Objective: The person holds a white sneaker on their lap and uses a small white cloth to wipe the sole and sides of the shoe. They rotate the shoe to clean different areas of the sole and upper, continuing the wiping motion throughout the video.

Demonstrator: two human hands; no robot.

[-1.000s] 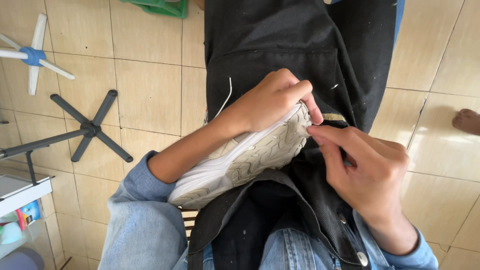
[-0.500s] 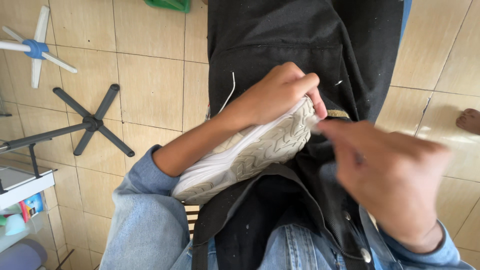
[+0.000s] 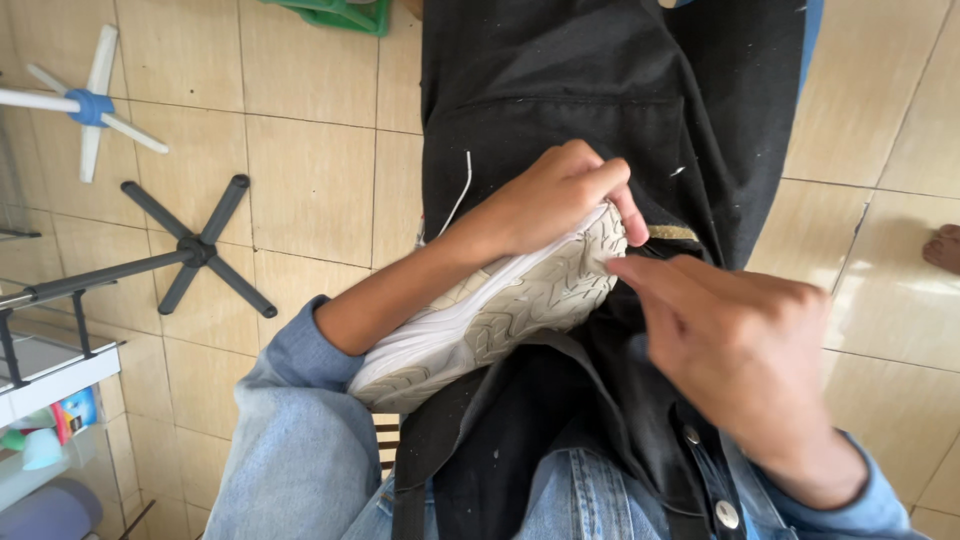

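A white sneaker [image 3: 490,315] lies sole up across my lap on a black apron [image 3: 600,100]. My left hand [image 3: 555,200] grips the shoe at its toe end, thumb over the edge of the sole. Just right of the toe, my right hand [image 3: 735,335] reaches in with its fingers extended and pinched together, fingertips at the sole's edge. Whether it holds something small is hidden by blur. A thin white thread [image 3: 457,200] hangs near my left wrist.
Beige floor tiles [image 3: 310,180] surround me. A black stand base [image 3: 195,250] and a white-and-blue one [image 3: 90,105] lie at left, a green crate [image 3: 345,12] at top. A shelf with bottles [image 3: 45,430] is lower left. Another person's bare foot [image 3: 945,248] is at the right edge.
My right hand drew back from the shoe's toe half a second ago and has come in again to the sole's edge. The left hand and the shoe stayed put.
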